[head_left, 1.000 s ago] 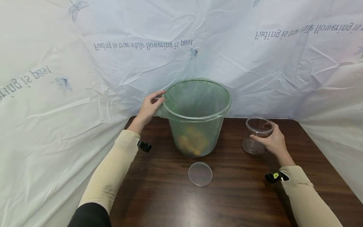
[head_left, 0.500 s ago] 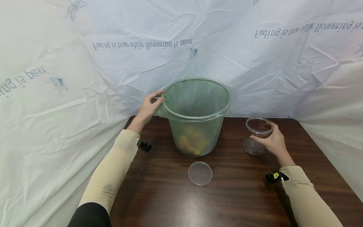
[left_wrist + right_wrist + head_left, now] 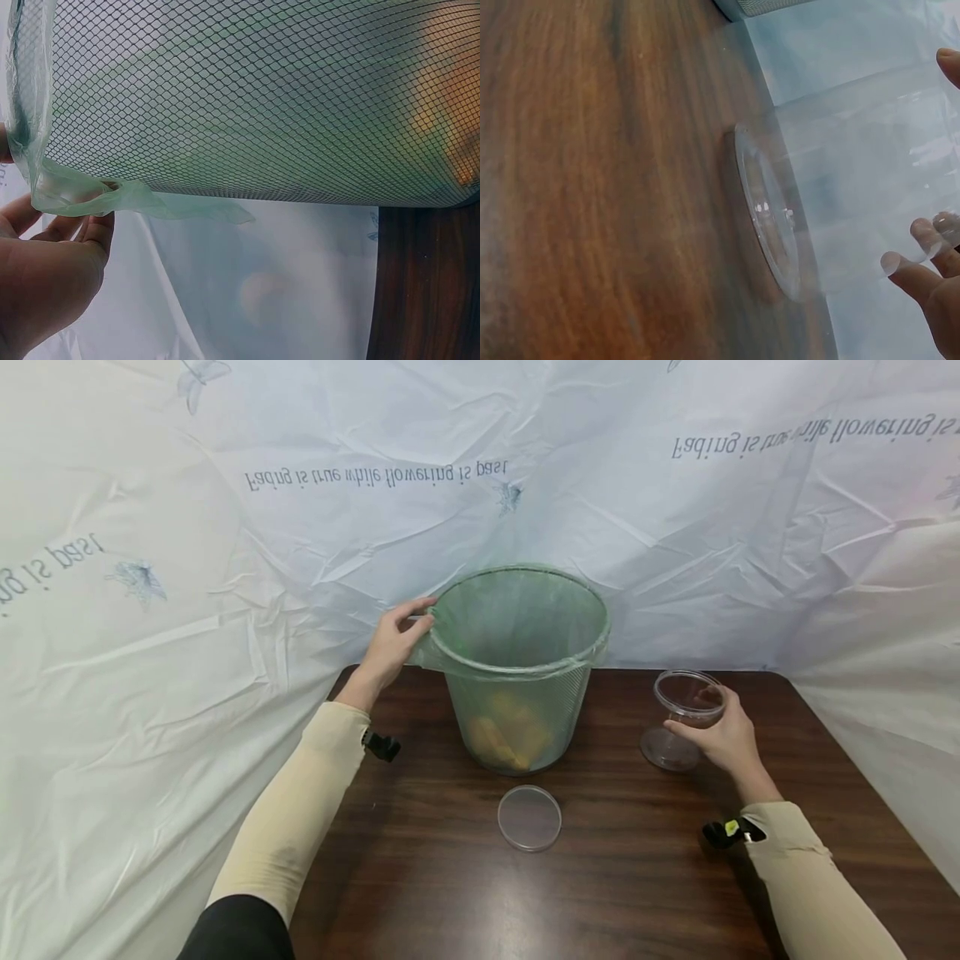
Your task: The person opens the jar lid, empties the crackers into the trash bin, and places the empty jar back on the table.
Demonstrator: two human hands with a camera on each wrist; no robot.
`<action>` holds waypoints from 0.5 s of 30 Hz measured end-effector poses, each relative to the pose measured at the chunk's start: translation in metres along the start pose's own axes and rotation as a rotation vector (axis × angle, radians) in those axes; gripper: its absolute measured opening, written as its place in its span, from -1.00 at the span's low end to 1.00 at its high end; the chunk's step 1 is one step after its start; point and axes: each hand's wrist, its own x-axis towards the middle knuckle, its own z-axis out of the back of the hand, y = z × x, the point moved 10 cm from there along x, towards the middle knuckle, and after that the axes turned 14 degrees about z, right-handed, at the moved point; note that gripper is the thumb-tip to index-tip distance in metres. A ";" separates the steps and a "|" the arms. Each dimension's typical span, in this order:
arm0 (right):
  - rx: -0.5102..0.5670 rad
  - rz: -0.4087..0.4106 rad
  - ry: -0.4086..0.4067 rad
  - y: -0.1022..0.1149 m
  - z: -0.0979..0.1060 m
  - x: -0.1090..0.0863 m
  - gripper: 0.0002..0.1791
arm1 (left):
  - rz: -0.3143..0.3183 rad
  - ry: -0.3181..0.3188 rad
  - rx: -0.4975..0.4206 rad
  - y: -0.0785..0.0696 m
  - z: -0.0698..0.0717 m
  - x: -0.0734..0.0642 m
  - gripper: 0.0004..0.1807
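My left hand is at the left side of a mesh wastebasket lined with a thin green bin bag. Its fingers and thumb pinch the bag's loose overhang at the rim, as the left wrist view shows. Orange-yellow contents show through the lower wall. On the right, my right hand grips a clear plastic jar near its top, thumb on the near side and fingertips round the far side. The jar stands upright without a lid, its base on the table.
A clear round lid lies flat on the dark wooden table, in front of the wastebasket. White printed sheeting hangs behind the table and along both sides.
The jar's rim and my right hand have shifted very slightly to the right. My left hand keeps its hold on the bag, and the wastebasket and lid stay put.
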 end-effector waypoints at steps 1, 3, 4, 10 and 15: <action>0.003 -0.003 -0.004 -0.001 0.000 -0.001 0.11 | -0.001 0.002 -0.007 0.000 0.000 0.000 -0.54; 0.008 -0.012 -0.008 -0.002 0.000 -0.003 0.13 | 0.000 0.004 -0.015 0.001 0.000 0.001 -0.54; 0.009 -0.016 -0.010 -0.002 0.000 -0.004 0.14 | 0.000 0.005 -0.020 0.001 0.001 0.001 -0.54; 0.025 -0.016 -0.017 -0.004 0.001 -0.008 0.17 | -0.001 0.000 -0.022 0.000 0.000 0.002 -0.55; 0.028 -0.018 -0.017 -0.005 0.003 -0.011 0.17 | 0.009 0.005 -0.013 0.001 -0.002 0.004 -0.54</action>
